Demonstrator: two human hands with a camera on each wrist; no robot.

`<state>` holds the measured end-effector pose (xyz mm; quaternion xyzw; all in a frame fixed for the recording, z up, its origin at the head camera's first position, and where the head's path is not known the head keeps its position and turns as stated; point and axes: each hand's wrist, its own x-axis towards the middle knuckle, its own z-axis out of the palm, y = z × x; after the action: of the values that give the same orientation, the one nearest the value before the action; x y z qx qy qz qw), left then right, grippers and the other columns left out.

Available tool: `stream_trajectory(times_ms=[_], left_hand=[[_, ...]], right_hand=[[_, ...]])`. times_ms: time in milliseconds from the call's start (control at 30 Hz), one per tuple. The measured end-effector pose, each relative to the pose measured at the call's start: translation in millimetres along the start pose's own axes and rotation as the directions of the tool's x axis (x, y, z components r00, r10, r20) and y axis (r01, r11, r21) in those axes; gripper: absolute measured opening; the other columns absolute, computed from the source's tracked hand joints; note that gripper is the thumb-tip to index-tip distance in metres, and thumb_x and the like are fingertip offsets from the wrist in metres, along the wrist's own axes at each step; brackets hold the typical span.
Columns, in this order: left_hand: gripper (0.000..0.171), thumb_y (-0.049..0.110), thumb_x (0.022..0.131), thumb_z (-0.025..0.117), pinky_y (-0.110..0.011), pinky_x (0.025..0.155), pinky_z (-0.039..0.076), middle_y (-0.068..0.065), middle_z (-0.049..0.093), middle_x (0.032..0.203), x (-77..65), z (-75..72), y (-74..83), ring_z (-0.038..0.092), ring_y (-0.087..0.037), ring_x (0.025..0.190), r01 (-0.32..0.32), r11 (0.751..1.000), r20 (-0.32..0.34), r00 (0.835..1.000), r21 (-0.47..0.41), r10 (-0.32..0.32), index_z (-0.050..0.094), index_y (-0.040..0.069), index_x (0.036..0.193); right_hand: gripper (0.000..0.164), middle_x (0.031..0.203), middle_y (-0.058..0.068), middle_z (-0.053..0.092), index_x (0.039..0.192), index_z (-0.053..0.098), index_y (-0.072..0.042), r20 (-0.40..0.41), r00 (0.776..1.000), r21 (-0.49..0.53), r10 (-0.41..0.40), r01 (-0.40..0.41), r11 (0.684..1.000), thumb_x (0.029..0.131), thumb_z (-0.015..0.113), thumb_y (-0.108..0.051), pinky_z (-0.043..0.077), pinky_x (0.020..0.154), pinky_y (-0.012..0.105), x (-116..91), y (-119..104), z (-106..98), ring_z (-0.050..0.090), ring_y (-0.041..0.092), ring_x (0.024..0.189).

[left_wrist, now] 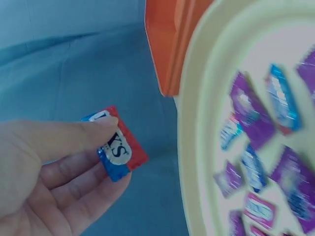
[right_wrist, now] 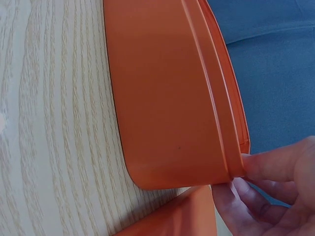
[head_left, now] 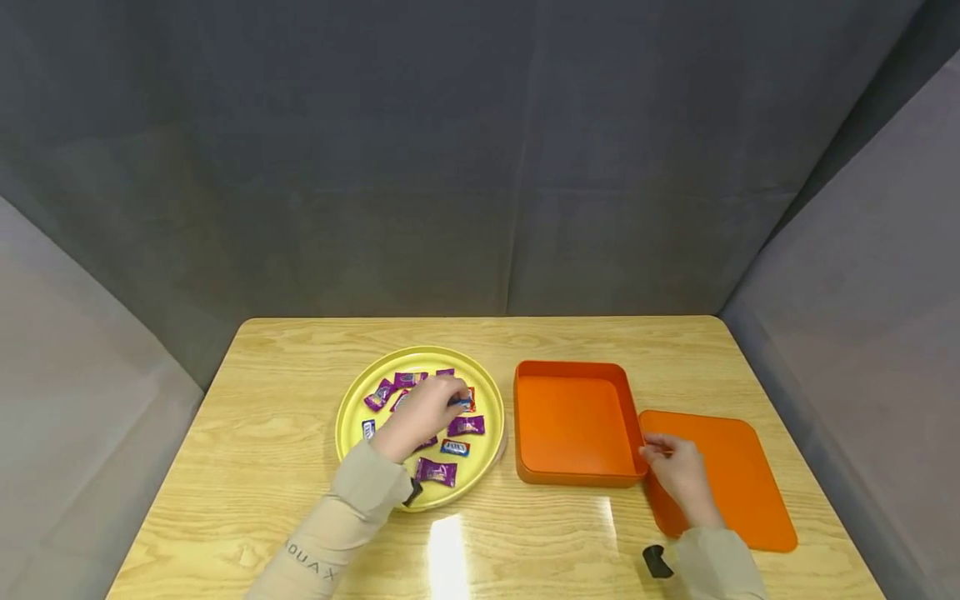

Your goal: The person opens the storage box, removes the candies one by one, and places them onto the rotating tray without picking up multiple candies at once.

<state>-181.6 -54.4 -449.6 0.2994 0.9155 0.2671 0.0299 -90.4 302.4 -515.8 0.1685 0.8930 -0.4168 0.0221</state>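
My left hand [head_left: 426, 410] is over the yellow round tray [head_left: 471, 473]. Its thumb and fingers pinch a red and blue wrapped candy [left_wrist: 120, 148], seen best in the left wrist view. On the tray lie purple wrapped candies [head_left: 436, 472] and smaller blue-and-red candies [head_left: 455, 447]; my hand hides part of them. My right hand [head_left: 681, 473] is at the right side of an orange square box [head_left: 573, 481]. In the right wrist view, thumb and fingers pinch the box's rim [right_wrist: 235, 142] near a corner. No candy shows inside the box.
A flat orange lid [head_left: 742, 483] lies on the wooden table [head_left: 247, 467], right of the box and partly under my right hand. Dark curtain [head_left: 390, 167] hangs behind the table's far edge, and light grey panels [head_left: 885, 333] flank it.
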Motion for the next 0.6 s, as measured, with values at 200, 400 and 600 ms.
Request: stream_trajectory(times_ms=[200, 400, 600], left_hand=[[0.004, 0.003, 0.080, 0.067, -0.022, 0.059, 0.046, 0.002, 0.060, 0.074, -24.6, 3.3, -26.8, 0.052, -0.009, 0.065, 0.122, 0.991, 0.051, 0.992, -0.046, -0.120, 0.065, 0.006, 0.082], [0.012, -0.003, 0.075, 0.068, -0.023, 0.053, 0.043, 0.003, 0.053, 0.065, -42.0, 9.8, -44.5, 0.048, -0.010, 0.058, 0.207, 0.977, 0.111, 0.973, -0.043, -0.202, 0.061, 0.006, 0.072], [0.017, -0.007, 0.073, 0.067, -0.022, 0.046, 0.039, 0.000, 0.049, 0.062, -53.6, 19.9, -53.7, 0.044, -0.011, 0.052, 0.298, 0.952, 0.178, 0.943, -0.075, -0.281, 0.057, 0.004, 0.067]], right_hand=[[0.032, 0.098, 0.026, 0.062, 0.113, 0.056, 0.013, 0.004, 1.000, -0.009, -0.011, 0.011, 1.000, 0.087, 0.058, -0.005, 0.051, 0.061, 0.024, -1, 0, -2, 0.060, 0.029, 0.082], [0.030, 0.097, 0.025, 0.062, 0.112, 0.056, 0.013, 0.002, 1.000, -0.006, -0.006, 0.006, 1.000, 0.087, 0.057, -0.003, 0.051, 0.061, 0.023, -2, 0, -1, 0.060, 0.028, 0.082], [0.030, 0.096, 0.025, 0.062, 0.112, 0.056, 0.014, -0.001, 1.000, -0.002, -0.004, 0.004, 1.000, 0.087, 0.056, -0.002, 0.051, 0.061, 0.022, -1, 0, -1, 0.060, 0.027, 0.081]])
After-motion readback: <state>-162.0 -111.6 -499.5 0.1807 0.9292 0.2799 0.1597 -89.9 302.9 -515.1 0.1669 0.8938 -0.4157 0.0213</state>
